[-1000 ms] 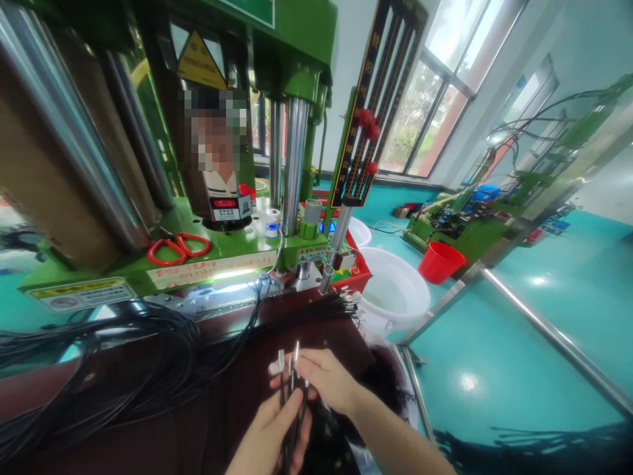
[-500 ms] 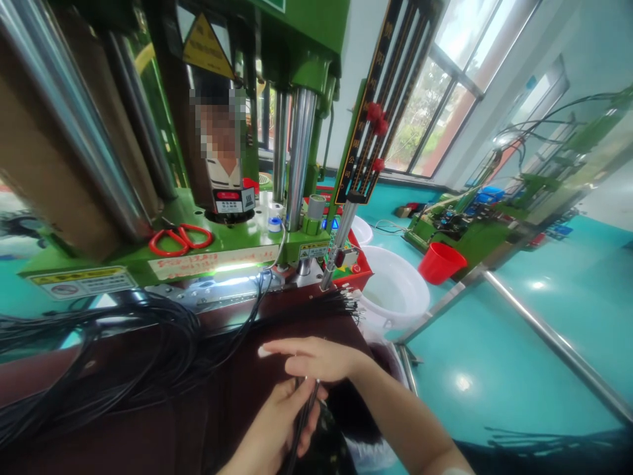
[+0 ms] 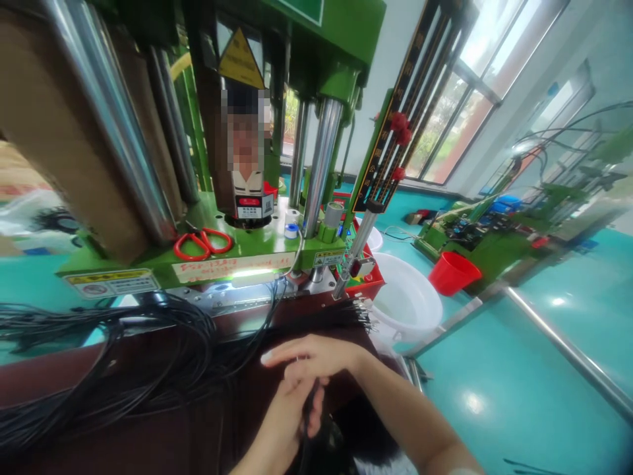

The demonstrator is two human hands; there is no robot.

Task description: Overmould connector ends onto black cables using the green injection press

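Observation:
My left hand [image 3: 291,409] is closed around a small bunch of black cables [image 3: 310,404], which hangs down towards my lap. Just above it, my right hand [image 3: 321,356] lies across the top of the bunch with its fingers stretched out to the left, touching the left hand. A white cover sits on one right fingertip. The cable tips are mostly hidden between the two hands. Behind them, a larger bundle of black cables [image 3: 316,318] lies on the dark red table [image 3: 148,435], its metal-tipped ends at the right edge. More black cables [image 3: 168,349] lie coiled at left.
A green press [image 3: 257,244] stands behind the table, with red-handled scissors [image 3: 204,244] and a blue-and-white tape roll [image 3: 291,231] on its base. A white tub [image 3: 408,297], a red bucket [image 3: 453,272] and a metal rail [image 3: 558,346] are on the right. A person shows behind the press.
The view has shifted, so the press and table appear further right. My right hand has come down closer onto the left hand, covering the cable tips. The left hand keeps its grip.

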